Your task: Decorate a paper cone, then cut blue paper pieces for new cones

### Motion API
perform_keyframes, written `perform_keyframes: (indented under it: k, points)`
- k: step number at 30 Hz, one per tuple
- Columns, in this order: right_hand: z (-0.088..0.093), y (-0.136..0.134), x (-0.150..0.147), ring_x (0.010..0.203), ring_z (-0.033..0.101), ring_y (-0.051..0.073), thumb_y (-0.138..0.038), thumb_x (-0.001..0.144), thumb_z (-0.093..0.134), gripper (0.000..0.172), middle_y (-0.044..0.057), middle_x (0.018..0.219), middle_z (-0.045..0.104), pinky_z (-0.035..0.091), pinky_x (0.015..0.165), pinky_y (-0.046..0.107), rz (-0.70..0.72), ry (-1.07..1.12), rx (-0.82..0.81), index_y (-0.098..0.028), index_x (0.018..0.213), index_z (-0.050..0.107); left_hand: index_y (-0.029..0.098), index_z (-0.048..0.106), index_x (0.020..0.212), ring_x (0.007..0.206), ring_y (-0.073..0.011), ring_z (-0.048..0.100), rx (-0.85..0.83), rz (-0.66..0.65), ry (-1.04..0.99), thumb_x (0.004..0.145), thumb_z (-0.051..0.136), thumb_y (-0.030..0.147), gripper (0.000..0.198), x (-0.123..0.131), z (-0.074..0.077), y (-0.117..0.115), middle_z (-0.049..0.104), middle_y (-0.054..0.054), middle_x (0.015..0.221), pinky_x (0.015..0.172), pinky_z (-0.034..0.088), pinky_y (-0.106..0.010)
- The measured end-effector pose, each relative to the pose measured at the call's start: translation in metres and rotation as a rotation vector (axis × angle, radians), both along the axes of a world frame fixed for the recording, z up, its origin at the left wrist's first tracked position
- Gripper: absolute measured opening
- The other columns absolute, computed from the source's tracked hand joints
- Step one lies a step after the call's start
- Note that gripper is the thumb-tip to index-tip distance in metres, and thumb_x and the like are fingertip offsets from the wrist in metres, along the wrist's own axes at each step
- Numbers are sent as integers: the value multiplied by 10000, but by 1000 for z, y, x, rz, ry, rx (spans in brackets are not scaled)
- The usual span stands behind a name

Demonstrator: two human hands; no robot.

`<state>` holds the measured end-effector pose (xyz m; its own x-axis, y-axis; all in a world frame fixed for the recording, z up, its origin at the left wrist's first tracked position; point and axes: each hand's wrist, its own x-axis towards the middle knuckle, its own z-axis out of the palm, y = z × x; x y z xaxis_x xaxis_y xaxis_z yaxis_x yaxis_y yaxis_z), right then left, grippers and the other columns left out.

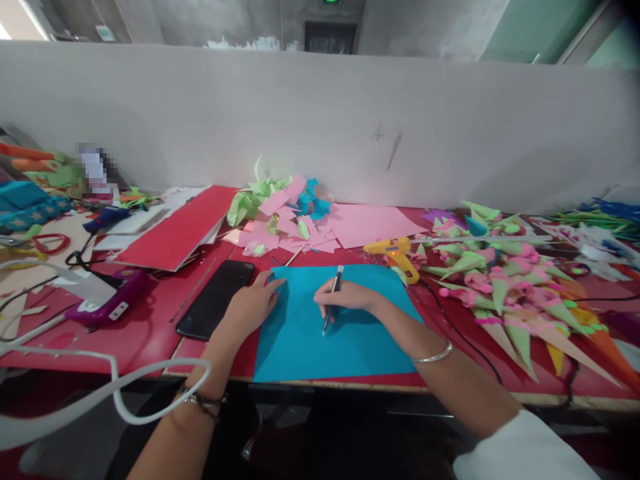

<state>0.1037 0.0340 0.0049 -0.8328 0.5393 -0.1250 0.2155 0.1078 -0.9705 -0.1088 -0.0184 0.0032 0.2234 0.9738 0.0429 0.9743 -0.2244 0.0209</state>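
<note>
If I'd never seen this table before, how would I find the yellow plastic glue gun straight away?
On the red table, find the large, flat sheet of bright blue paper. At its far right corner lies the yellow plastic glue gun. Its gun shape and small orange light set it apart from the pink and green paper cones heaped to its right.

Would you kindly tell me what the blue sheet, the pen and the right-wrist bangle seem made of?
Blue sheet: probably matte paper or thin card; flat, straight-edged, without gloss.
Pen: likely plastic; smooth, dark barrel, too small to confirm.
Bangle: apparently polished metal; silvery with bright highlights.
</note>
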Motion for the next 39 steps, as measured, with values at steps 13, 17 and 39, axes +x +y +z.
perform_keyframes:
  k: [13,17,39]
  points:
    - [-17,-10,-14,711,611,129,-287,799,483,205,39,771,664,468,623,234,-271,72,206,-168,752,643,269,420,1236,874,-167,605,9,7,10,881,293,304,379,-1,-2,0,378,-64,1321,729,450,-259]
    - [-7,-16,-3,657,618,120,-311,782,509,235,43,707,663,478,612,230,-17,26,71,-135,727,655,274,407,1246,813,-160,619,5,14,55,877,299,301,386,1,-1,0,375,-61,1323,669,461,-254]
    - [-1,-21,1,640,589,117,-306,745,573,189,30,665,646,444,592,222,164,-6,25,-137,720,655,273,409,1251,823,-183,620,23,0,91,877,279,294,396,1,-3,1,385,-56,1325,640,474,-279]
